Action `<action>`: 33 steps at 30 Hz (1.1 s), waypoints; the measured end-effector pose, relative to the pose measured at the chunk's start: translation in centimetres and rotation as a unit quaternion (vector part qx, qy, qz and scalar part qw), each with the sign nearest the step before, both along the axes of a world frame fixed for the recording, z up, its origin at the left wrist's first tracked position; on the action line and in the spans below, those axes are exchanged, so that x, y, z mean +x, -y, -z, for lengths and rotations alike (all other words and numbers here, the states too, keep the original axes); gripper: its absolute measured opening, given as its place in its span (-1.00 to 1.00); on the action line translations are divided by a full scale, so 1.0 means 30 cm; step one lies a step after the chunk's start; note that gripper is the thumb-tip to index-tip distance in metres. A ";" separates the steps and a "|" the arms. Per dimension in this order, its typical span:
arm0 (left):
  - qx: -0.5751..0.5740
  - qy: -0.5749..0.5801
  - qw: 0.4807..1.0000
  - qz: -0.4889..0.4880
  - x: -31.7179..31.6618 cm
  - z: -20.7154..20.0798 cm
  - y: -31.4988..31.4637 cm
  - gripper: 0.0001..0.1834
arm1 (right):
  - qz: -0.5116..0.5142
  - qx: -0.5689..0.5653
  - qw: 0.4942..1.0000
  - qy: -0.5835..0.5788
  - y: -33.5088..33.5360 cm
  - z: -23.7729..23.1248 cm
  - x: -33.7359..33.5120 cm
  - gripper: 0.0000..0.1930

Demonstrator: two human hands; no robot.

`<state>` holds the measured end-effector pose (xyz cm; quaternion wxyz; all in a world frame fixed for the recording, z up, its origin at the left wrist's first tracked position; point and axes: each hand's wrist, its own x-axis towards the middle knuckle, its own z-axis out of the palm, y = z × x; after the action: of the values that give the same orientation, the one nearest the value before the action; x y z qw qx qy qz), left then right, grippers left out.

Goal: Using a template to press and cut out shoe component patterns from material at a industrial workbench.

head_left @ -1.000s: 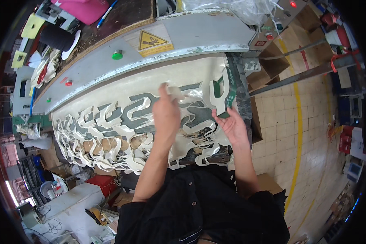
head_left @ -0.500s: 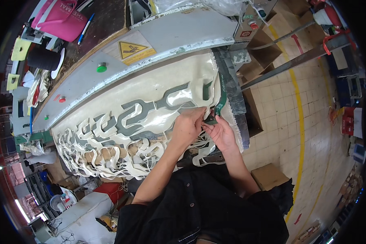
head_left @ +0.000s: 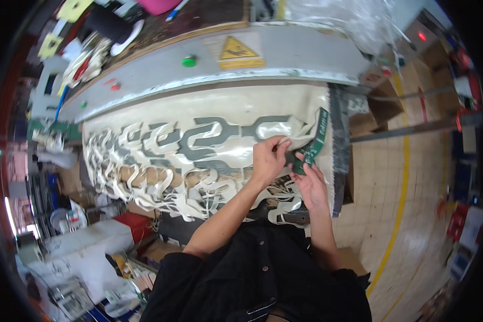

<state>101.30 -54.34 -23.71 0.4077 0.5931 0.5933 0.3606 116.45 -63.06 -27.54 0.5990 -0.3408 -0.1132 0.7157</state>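
Note:
A cream sheet (head_left: pixel 241 99) with curved cut-outs spreads across the press bed, its near part hanging in tangled strips. Near its right end, my left hand (head_left: pixel 270 158) is closed, pinching a lifted cream strip (head_left: pixel 300 137) of the sheet between thumb and fingers. Close beside it, my right hand (head_left: pixel 309 185) grips the lower end of a dark green curved band (head_left: pixel 317 140) with white markings. The band stands up along the strip, tilted to the upper right. Where the two hands meet, part of the band is hidden.
Behind the sheet runs a grey press beam (head_left: pixel 155 75) with a green button (head_left: pixel 189 61) and a yellow warning sign (head_left: pixel 238 49). Clear plastic wrapping (head_left: pixel 338 21) lies at the far right. A metal bar (head_left: pixel 413 127) crosses above the tiled floor on the right.
The view has shifted, so the press appears lower and farther right. The cream strip and the green band are raised more off the sheet, and the band shows more of its length.

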 end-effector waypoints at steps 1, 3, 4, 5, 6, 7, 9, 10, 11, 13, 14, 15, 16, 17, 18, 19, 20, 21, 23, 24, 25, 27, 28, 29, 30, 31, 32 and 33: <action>-0.010 0.049 0.998 -0.037 -0.045 0.033 -0.030 -0.81 | -0.021 0.007 1.000 -0.004 0.010 0.008 -0.003 -0.62; 0.020 0.043 0.996 -0.070 -0.170 0.059 -0.105 -0.81 | -0.037 -0.012 0.999 -0.013 0.048 0.024 0.005 -0.64; 0.044 0.038 0.994 -0.089 -0.250 0.063 -0.134 -0.81 | -0.061 -0.005 0.998 -0.016 0.066 0.027 0.016 -0.64; 0.052 0.034 0.992 -0.111 -0.334 0.064 -0.163 -0.81 | -0.108 0.013 0.990 0.090 0.080 0.025 0.030 -0.67; 0.053 0.036 0.993 -0.101 -0.415 0.064 -0.192 -0.80 | -0.143 0.033 0.969 0.197 0.080 0.013 0.032 -0.70; 0.050 0.038 0.994 -0.087 -0.491 0.045 -0.212 -0.79 | -0.152 0.039 0.968 0.196 0.066 -0.003 0.017 -0.70; 0.027 -0.078 0.994 -0.068 -0.645 -0.005 -0.234 -0.80 | -0.218 0.093 0.906 0.350 0.047 -0.039 -0.005 -0.77; 0.034 -0.068 0.994 -0.081 -0.762 0.015 -0.248 -0.80 | -0.220 0.100 0.905 0.351 0.022 -0.057 -0.021 -0.77; 0.032 -0.061 0.992 -0.103 -0.870 0.036 -0.260 -0.80 | -0.236 0.096 0.899 0.356 -0.014 -0.072 -0.028 -0.78; 0.041 -0.069 0.980 -0.181 -1.139 0.102 -0.269 -0.74 | -0.248 0.107 0.877 0.396 -0.083 -0.079 -0.017 -0.77; 0.011 -0.104 0.973 -0.208 -1.238 0.122 -0.281 -0.71 | -0.238 0.099 0.877 0.405 -0.114 -0.073 0.009 -0.77; -0.005 -0.117 0.969 -0.217 -1.373 0.156 -0.270 -0.69 | -0.224 0.127 0.864 0.433 -0.155 -0.074 0.027 -0.78; -0.048 -0.144 0.957 -0.246 -1.508 0.190 -0.242 -0.61 | -0.214 0.153 0.848 0.460 -0.195 -0.085 0.027 -0.79; -0.062 -0.238 0.938 -0.245 -1.585 0.225 -0.226 -0.54 | -0.232 0.189 0.755 0.583 -0.231 -0.135 0.040 -0.80; -0.022 -0.409 0.871 -0.269 -1.785 0.253 -0.127 -0.52 | -0.256 0.251 0.645 0.675 -0.319 -0.194 0.015 -0.80; -0.065 -0.422 0.867 -0.257 -1.798 0.284 -0.134 -0.57 | -0.219 0.271 0.596 0.723 -0.351 -0.153 0.045 -0.81; -0.046 -0.439 0.851 -0.285 -1.900 0.297 -0.063 -0.57 | -0.187 0.315 0.546 0.753 -0.405 -0.108 0.050 -0.81; -0.003 -0.411 0.865 -0.288 -1.844 0.334 -0.073 -0.47 | -0.201 0.288 0.522 0.777 -0.428 -0.089 0.088 -0.83; 0.113 -0.455 0.809 -0.354 -1.844 0.351 -0.008 -0.33 | -0.217 0.273 0.497 0.795 -0.472 -0.046 0.099 -0.83; 0.098 -0.449 0.815 -0.352 -1.697 0.336 -0.064 -0.35 | -0.159 0.257 0.464 0.833 -0.454 0.001 0.148 -0.84; 0.134 -0.425 0.829 -0.338 -1.544 0.287 -0.112 -0.37 | -0.101 0.254 0.431 0.860 -0.437 0.043 0.185 -0.84; 0.199 -0.364 0.857 -0.305 -1.338 0.223 -0.094 -0.43 | -0.065 0.219 0.448 0.864 -0.424 0.106 0.174 -0.85; 0.228 -0.320 0.880 -0.267 -1.245 0.221 -0.096 -0.47 | -0.031 0.182 0.474 0.861 -0.417 0.145 0.159 -0.85; 0.218 -0.270 0.910 -0.227 -1.136 0.231 -0.095 -0.54 | 0.007 0.177 0.453 0.874 -0.411 0.181 0.128 -0.88; 0.227 -0.212 0.935 -0.171 -1.002 0.228 -0.098 -0.59 | 0.004 0.182 0.453 0.873 -0.412 0.198 0.108 -0.88; 0.266 -0.235 0.930 -0.095 -0.875 0.214 -0.115 -0.58 | 0.011 0.170 0.466 0.868 -0.410 0.208 0.095 -0.89; 0.247 -0.184 0.950 -0.053 -0.740 0.189 -0.120 -0.57 | 0.019 0.154 0.478 0.864 -0.404 0.219 0.095 -0.90; 0.241 -0.171 0.955 -0.011 -0.635 0.180 -0.136 -0.54 | 0.019 0.156 0.479 0.864 -0.407 0.228 0.094 -0.90</action>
<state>82.25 -50.28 -29.10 0.1411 0.7200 0.5560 0.3906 119.26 -50.85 -34.39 0.2558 -0.6904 -0.6764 0.0197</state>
